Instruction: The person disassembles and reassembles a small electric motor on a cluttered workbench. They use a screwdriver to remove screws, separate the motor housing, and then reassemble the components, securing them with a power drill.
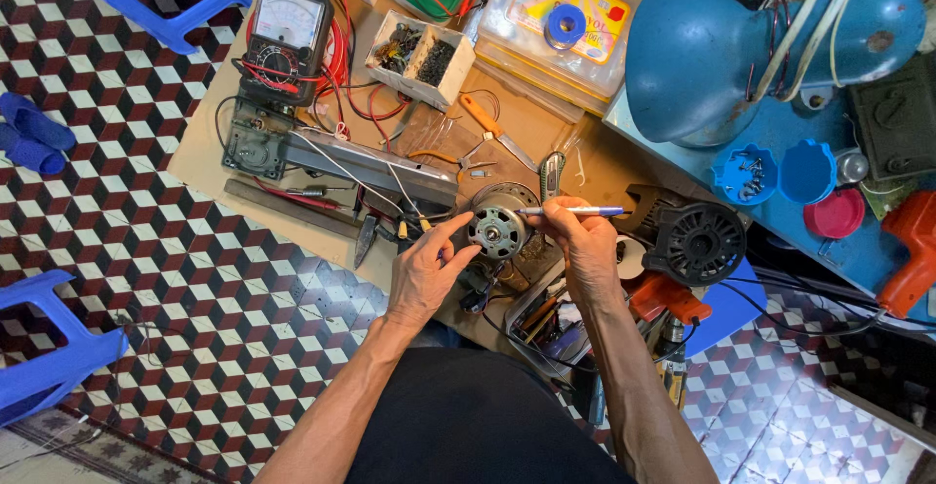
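**A:** Over the low table (210, 143) now: the left hand (421, 274) has thumb and forefinger pinched on the near rim of the small electric motor (497, 226), steadying it. The motor sits at the front edge of the table, end face up.

**B:** And the right hand (585, 240) is closed around a blue-and-white pen-like tool (575, 211), held sideways, tip pointing at the motor's top. Whether the tip actually touches the metal, I cannot tell.

**A:** The risk as I see it is that light pinch. If the tool pushes sideways, the motor could roll or twist out of those two fingers.

**B:** It's right at the edge, too. A slip there may send it off onto the tiled floor (146, 279).

**A:** Crowded all round: pliers (375, 235) just left of it, a black fan housing (697, 240) to the right, loose wires underneath.

**B:** Those wires could snag a wrist. The analog multimeter (283, 40) and its red leads sit well back, beside the box of small parts (424, 55), clear of the hands.

**A:** A skidding tip might also scratch the windings, I'd judge.
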`<state>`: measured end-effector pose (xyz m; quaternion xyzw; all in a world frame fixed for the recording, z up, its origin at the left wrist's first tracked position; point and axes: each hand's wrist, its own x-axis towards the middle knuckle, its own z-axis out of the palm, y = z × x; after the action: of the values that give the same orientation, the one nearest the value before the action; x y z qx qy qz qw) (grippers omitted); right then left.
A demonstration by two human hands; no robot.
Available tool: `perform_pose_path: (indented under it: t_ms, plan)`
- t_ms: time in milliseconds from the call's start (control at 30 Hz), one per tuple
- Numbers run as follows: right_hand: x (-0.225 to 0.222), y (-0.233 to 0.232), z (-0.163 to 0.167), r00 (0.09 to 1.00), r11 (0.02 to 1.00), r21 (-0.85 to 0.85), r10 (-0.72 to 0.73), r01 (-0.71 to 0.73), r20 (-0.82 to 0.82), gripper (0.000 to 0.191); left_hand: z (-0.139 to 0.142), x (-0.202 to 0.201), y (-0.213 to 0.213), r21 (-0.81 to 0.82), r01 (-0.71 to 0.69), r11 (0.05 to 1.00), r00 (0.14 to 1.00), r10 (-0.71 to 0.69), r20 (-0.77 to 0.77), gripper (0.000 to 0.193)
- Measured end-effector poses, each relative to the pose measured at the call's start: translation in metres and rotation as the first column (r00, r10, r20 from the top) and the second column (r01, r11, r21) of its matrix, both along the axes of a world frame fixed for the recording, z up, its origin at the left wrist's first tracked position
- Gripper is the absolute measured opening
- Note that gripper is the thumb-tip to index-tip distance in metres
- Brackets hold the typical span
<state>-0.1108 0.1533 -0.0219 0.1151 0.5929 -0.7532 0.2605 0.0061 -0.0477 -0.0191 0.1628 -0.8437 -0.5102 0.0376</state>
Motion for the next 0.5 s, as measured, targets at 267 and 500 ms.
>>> perform_pose_path:
  t_ms: [267, 500]
  plan:
    - [0.001, 0.0016, -0.0015, 1.0, 0.999, 0.039, 0.003, -0.003, -0.011, 0.021, -0.0009, 0.0016, 0.0022, -0.02, -0.004, 1.0, 1.0, 0.004, 0.0, 0.051]
    - [0.0015, 0.0015, -0.0063, 0.999, 0.999, 0.027, -0.032, 0.032, 0.006, 0.021, -0.0023, 0.0032, 0.0048, -0.022, -0.014, 1.0, 1.0, 0.014, 0.001, 0.05]
